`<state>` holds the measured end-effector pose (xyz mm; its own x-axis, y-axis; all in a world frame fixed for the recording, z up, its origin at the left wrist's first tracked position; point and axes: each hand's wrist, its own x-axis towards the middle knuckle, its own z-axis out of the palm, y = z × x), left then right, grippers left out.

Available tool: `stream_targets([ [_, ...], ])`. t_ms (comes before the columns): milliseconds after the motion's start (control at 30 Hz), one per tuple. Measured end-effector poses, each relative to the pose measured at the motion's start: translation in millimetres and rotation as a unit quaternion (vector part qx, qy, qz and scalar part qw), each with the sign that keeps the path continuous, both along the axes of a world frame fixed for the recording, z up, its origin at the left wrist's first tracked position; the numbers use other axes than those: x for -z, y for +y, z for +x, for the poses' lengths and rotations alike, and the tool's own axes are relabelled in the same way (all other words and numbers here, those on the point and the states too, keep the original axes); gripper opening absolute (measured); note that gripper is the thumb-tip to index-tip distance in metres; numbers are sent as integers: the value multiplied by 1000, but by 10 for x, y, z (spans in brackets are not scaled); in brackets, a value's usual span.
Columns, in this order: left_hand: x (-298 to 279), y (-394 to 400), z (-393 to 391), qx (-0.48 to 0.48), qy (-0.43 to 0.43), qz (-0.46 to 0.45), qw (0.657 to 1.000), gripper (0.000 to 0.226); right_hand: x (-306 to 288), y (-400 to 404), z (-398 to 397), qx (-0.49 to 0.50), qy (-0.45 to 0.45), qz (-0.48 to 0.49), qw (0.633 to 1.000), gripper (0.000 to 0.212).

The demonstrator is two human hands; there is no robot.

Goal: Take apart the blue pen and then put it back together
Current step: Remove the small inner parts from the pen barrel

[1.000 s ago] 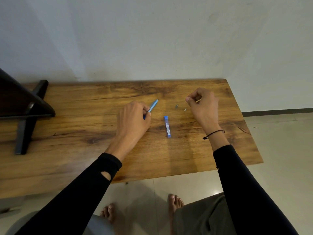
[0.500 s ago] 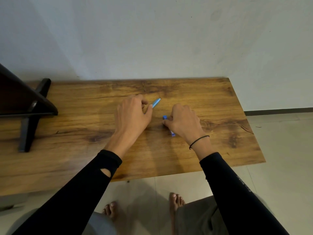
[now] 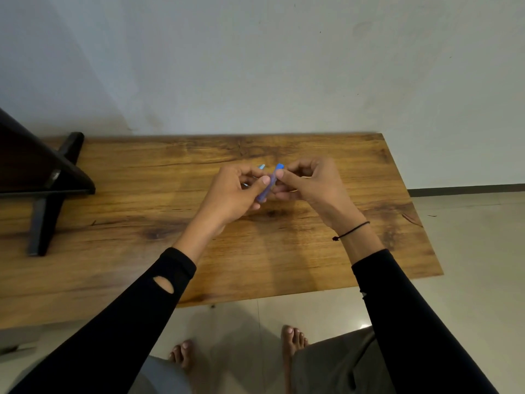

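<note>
1. While both hands are meeting at the centre of the frame, the blue pen barrel (image 3: 270, 182) is sitting between them, tilted with its upper end (image 3: 279, 166) pointing toward the wall and its lower end near the left palm.
2. A lighter blue pen piece (image 3: 261, 166) is poking out just left of the barrel, above the left fingers; how the two parts meet is hidden.
3. The right hand (image 3: 312, 186) is pinching the barrel, thumb tip pressing on its side and the other fingers curling in behind.
4. The left hand (image 3: 235, 194) is closing around the lighter piece, its thumb lying against the barrel's left side.
5. Both hands are hovering over the wooden table (image 3: 341, 251), which is filling the middle of the frame.
6. A black cord bracelet (image 3: 352, 230) is circling the right wrist, above a black sleeve (image 3: 412, 322).
7. A dark stand (image 3: 42, 177) is resting on the table at the left edge.
8. Bare feet (image 3: 292, 336) are showing on the tiled floor at the bottom.
</note>
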<state>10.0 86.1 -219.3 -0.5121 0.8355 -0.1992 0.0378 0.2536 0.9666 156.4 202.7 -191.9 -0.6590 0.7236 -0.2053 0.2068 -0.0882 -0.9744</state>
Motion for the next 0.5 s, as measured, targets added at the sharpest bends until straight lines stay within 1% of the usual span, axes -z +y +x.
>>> stream_targets([
  [100,9,-13,-19,9,24,10,1000,21,-20,18,14,20,13,-10,1000,12],
  [200,8,-8,-8,25,49,16,998,26,-35,33,27,29,5,2,1000,10],
  [333,-12,-5,27,68,50,45,995,28,-29,19,1,13,-8,29,999,11],
  [400,-12,3,32,62,59,52,995,28,-14,-3,-25,4,-13,40,999,14],
  [500,-19,3,14,43,32,39,998,23,17,-31,-55,14,-12,74,997,15],
])
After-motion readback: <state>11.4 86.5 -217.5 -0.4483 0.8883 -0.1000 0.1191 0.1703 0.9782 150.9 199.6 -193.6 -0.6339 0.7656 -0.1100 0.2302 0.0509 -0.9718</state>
